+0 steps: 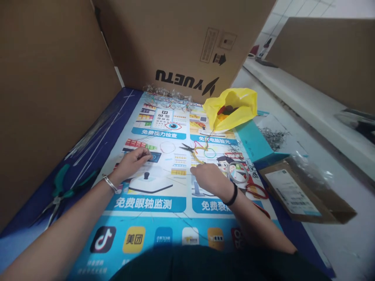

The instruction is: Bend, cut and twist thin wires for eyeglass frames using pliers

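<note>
Over the left part of the printed poster is my left hand (pixel 131 164), its fingers pinched together; whatever they hold is too small to name. My right hand (pixel 209 178) is curled just below small yellow-handled scissors (pixel 195 152), and a thin strand seems to run between the two hands. What the right fingers grip is hidden. The scissors lie with blades apart, pointing left. Close by are a pink-white loop (pixel 167 147) and a green loop (pixel 210 153). A roll of clear material (pixel 238 172) and red-handled scissors (pixel 256 191) lie right of my right wrist.
Tall cardboard (pixel 175 47) walls the back and left. Green-handled pliers (pixel 60 191) lie at left. A yellow bag (pixel 231 109), a teal box (pixel 253 142) with wire pieces and an open brown box (pixel 307 191) are at right. Tangled clear bits (pixel 170 95) lie at the back.
</note>
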Tool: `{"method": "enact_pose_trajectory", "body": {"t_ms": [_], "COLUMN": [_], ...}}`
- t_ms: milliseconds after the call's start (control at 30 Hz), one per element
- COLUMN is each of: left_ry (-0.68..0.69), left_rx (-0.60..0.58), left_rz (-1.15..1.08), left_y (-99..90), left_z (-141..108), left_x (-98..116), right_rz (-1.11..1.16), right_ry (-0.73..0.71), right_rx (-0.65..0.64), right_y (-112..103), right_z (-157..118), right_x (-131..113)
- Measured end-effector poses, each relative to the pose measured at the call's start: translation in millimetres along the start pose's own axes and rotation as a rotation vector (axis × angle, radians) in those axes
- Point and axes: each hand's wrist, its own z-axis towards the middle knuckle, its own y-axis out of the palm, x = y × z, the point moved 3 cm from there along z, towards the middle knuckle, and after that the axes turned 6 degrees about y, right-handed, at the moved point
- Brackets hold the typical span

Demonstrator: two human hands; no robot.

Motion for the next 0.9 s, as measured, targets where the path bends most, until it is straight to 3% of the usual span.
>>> {"method": "enact_pose_trajectory", "body": {"t_ms": [267,467,667,767,900], "left_ry": [0.024,0.031,0.005,-0.009,-0.025], "left_rx": [-0.018,-0.023,-0.018,-0.026,-0.025], "left_rz": [0.021,0.031,-0.001,-0.023,-0.049], "left_y": [0.7,0.6,2.5,3.1,3.7], "left_z": [-0.2,0.3,0.9,1.0,1.5], "left_x": [-1.1,-1.8,-6.7,-7.8,-9.8], "right_rz": [-0.017,-0.047,-0.027,0.048,0.19], "right_ry": [-0.075,0.064,0.14,0.044,-0.201], "right_rx": [-0.011,-0.005,0.094,0.079,-0.063], "right_y": [1.2,5.6,3.8,4.9,17.6], "right_z": [-5.8,-5.9,-20.0,-35.2,-66.2], "right_x": [-7.8,2.3,2.4,-10.1,-35.1]}}
